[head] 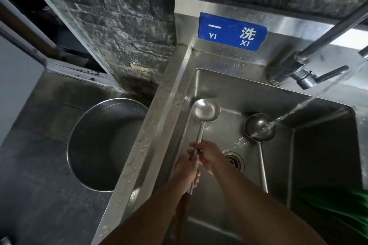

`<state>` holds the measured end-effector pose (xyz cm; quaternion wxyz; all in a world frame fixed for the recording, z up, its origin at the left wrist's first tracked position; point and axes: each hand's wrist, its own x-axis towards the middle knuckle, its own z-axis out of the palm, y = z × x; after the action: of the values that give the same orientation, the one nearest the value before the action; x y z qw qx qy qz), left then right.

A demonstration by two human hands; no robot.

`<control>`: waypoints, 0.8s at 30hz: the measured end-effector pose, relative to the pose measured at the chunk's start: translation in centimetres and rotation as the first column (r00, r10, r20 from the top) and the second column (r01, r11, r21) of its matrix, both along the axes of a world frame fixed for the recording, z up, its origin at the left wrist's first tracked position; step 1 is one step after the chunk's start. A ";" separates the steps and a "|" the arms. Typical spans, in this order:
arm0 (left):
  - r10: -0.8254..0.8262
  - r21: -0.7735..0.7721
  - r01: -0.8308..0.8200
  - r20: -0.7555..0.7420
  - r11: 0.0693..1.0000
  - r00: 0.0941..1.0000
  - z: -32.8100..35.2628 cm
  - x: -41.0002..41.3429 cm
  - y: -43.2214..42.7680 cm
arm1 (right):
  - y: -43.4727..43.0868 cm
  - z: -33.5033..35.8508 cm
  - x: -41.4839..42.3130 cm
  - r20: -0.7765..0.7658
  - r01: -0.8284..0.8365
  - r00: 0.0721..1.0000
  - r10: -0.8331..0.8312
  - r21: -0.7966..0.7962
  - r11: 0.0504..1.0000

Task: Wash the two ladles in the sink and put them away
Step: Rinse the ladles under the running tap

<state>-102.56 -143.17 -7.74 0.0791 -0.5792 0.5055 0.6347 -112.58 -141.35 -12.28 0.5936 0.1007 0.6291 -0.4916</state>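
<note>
Over the left side of the steel sink [201,77] I hold a bright steel ladle [206,110], bowl up and away from me. My left hand [186,171] grips its shaft lower down, above a brown wooden handle end. My right hand [209,155] is closed on the shaft a little higher. A second, darker ladle [258,127] lies in the sink to the right, its handle running toward me. Water from the tap [302,69] streams into that ladle's bowl.
A large round steel pot [89,145] stands on the floor left of the sink. A blue sign [232,31] is fixed on the backsplash. The drain [235,160] sits mid-sink. Rough dark brick wall lies behind. Something green [338,205] shows at the right.
</note>
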 end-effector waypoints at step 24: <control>-0.009 -0.022 0.012 0.128 1.000 0.992 -8.9 1.2 0.2 | -0.4 -7.2 2.0 -0.205 -0.036 0.977 0.055 0.097 0.995</control>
<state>-101.38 -142.96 -16.61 0.1080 -0.6169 0.5097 0.5899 -110.54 -141.77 -19.46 0.5306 0.0618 0.7119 -0.4559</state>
